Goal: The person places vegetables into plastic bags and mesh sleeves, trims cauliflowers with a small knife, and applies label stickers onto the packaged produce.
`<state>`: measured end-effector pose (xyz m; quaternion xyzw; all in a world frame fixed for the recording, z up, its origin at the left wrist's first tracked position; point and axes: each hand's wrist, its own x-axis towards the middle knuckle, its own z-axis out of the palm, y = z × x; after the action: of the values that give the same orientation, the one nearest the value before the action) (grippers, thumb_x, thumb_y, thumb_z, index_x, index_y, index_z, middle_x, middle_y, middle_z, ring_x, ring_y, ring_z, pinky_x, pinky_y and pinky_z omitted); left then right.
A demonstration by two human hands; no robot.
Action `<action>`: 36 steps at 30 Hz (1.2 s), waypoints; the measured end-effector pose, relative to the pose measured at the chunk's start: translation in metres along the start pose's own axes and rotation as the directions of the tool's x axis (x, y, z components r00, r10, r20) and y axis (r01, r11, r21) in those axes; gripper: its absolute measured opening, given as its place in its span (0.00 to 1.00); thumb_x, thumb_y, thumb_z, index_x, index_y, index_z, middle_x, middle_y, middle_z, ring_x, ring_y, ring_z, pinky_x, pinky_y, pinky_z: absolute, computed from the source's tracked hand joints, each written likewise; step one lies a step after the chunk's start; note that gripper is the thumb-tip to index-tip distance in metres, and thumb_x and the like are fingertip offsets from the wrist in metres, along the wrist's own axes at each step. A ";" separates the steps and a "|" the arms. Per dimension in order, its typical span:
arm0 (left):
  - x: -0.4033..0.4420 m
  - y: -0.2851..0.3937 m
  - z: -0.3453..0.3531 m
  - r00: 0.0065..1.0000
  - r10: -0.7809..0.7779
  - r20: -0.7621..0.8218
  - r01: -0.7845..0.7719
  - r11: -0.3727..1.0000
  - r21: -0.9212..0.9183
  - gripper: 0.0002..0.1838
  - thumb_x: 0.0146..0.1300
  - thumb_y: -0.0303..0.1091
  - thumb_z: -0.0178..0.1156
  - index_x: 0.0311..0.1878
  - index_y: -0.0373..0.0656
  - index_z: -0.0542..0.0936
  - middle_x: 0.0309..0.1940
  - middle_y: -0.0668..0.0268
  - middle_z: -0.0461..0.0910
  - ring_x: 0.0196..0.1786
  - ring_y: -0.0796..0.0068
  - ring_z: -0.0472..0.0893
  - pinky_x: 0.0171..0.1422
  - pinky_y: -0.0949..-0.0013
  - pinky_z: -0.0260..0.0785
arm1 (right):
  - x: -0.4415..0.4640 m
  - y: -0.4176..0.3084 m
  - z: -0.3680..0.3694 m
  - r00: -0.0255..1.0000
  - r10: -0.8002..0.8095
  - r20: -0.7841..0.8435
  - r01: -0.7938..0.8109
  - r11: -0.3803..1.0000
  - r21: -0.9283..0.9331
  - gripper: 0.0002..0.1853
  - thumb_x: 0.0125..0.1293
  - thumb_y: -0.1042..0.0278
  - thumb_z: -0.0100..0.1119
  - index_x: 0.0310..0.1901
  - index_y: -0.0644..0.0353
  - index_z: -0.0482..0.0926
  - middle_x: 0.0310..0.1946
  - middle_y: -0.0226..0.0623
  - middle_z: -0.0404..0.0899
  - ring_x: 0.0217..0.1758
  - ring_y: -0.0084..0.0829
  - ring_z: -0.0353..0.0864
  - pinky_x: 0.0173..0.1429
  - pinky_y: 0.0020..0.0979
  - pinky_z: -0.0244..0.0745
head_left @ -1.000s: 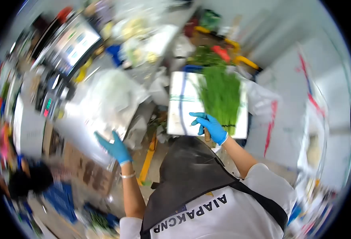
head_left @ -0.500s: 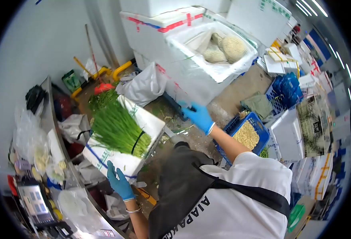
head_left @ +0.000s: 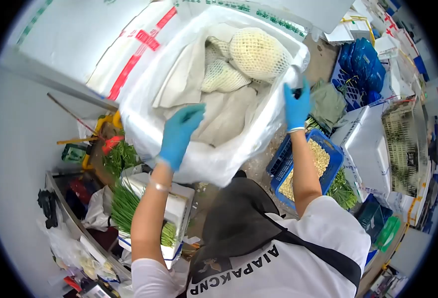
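Observation:
A white foam box [head_left: 134, 119] lined with white plastic stands in front of me. Inside lie several large round items in pale foam netting [head_left: 260, 53], beside a whitish cloth-like sheet [head_left: 179, 82]. My left hand [head_left: 180, 136], in a blue glove, hovers over the near left part of the box with its fingers stretched out. At the right rim is my right hand [head_left: 297, 105], also blue-gloved, fingers apart. A small dark patch shows between its fingers; I cannot tell what it is. Whether either hand touches the box is unclear.
Green chives [head_left: 124, 206] lie on a white foam box at lower left, partly behind my left arm. A blue basket [head_left: 339, 161] with pale kernels stands below my right hand. Dark blue bags [head_left: 363, 64] and more foam boxes [head_left: 365, 149] line the right side.
My view has moved closer to the foam box. My left hand has gone from beside the chives to over this box; my right hand has reached its right rim.

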<state>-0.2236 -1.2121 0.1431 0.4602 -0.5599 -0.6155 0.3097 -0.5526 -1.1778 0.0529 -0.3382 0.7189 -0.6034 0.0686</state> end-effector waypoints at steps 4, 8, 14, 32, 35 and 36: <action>0.126 -0.026 0.047 0.971 -0.213 0.110 0.236 0.927 -0.291 0.26 0.65 0.39 0.59 0.64 0.39 0.71 0.57 0.63 0.77 0.56 0.71 0.77 0.60 0.68 0.69 | -0.010 -0.011 0.018 0.985 -0.039 0.165 0.073 0.976 -0.206 0.40 0.58 0.61 0.70 0.70 0.59 0.62 0.43 0.37 0.69 0.40 0.29 0.71 0.47 0.32 0.71; 0.217 -0.032 0.097 0.993 -0.118 -0.012 0.117 0.992 -0.042 0.37 0.57 0.42 0.69 0.67 0.42 0.65 0.64 0.64 0.70 0.63 0.66 0.71 0.62 0.60 0.67 | -0.004 -0.002 0.018 0.984 -0.059 0.169 0.091 0.978 -0.189 0.39 0.58 0.62 0.70 0.70 0.59 0.63 0.39 0.35 0.68 0.38 0.28 0.70 0.44 0.30 0.70; 0.280 -0.040 0.158 0.985 -0.167 -0.036 0.129 0.861 -0.491 0.55 0.43 0.22 0.76 0.72 0.39 0.51 0.61 0.54 0.69 0.63 0.59 0.72 0.62 0.57 0.73 | -0.002 0.003 0.023 0.974 -0.166 0.154 0.199 0.952 -0.233 0.36 0.56 0.63 0.72 0.66 0.58 0.68 0.37 0.37 0.70 0.33 0.32 0.74 0.37 0.32 0.73; 0.076 -0.039 -0.016 0.831 0.226 0.508 0.556 -0.336 -0.760 0.28 0.60 0.47 0.58 0.60 0.43 0.69 0.49 0.59 0.70 0.51 0.64 0.70 0.40 0.66 0.74 | -0.002 -0.016 0.009 0.959 -0.233 0.163 0.266 0.936 -0.231 0.25 0.64 0.64 0.64 0.62 0.58 0.74 0.36 0.35 0.76 0.33 0.26 0.71 0.43 0.28 0.72; 0.001 -0.033 -0.046 0.865 0.304 0.399 0.491 -0.344 -0.801 0.24 0.63 0.45 0.55 0.56 0.42 0.68 0.45 0.62 0.66 0.48 0.66 0.68 0.38 0.67 0.72 | -0.028 -0.075 0.014 0.971 -0.181 0.157 0.187 0.982 -0.024 0.21 0.66 0.71 0.61 0.60 0.62 0.75 0.34 0.27 0.74 0.32 0.20 0.69 0.40 0.22 0.69; -0.026 -0.037 -0.056 0.865 0.339 0.371 0.482 -0.352 -0.802 0.23 0.63 0.45 0.54 0.56 0.42 0.67 0.44 0.62 0.66 0.47 0.66 0.68 0.37 0.67 0.72 | -0.042 -0.089 0.018 0.971 -0.138 0.196 0.114 0.985 0.126 0.20 0.67 0.71 0.60 0.60 0.63 0.75 0.33 0.25 0.73 0.32 0.19 0.69 0.40 0.21 0.69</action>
<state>-0.1575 -1.2043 0.1161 -0.1333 0.1726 -0.9103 0.3518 -0.4754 -1.1729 0.1165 -0.4388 0.6496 -0.6087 0.1224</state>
